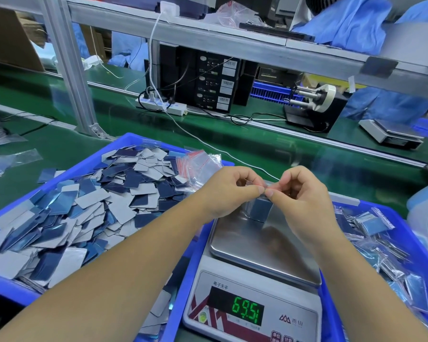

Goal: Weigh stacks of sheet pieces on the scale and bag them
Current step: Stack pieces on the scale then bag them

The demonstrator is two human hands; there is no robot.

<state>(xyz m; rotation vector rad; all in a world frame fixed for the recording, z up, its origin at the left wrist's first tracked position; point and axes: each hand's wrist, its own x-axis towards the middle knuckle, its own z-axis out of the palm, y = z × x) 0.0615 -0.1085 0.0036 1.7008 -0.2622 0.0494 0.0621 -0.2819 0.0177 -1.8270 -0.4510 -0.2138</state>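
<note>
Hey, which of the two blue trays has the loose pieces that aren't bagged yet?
The blue tray on the left, heaped with loose grey and dark blue sheet pieces. The right tray holds pieces already sealed in clear bags.

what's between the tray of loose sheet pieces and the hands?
Head view: a pile of empty zip bags with red strips lies on the tray's right corner, just left of the left hand and right hand.

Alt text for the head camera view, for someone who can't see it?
Two hands, left and right, pinch a clear bag's top over a scale, sheet pieces inside. A blue tray of loose sheet pieces lies left.
</note>
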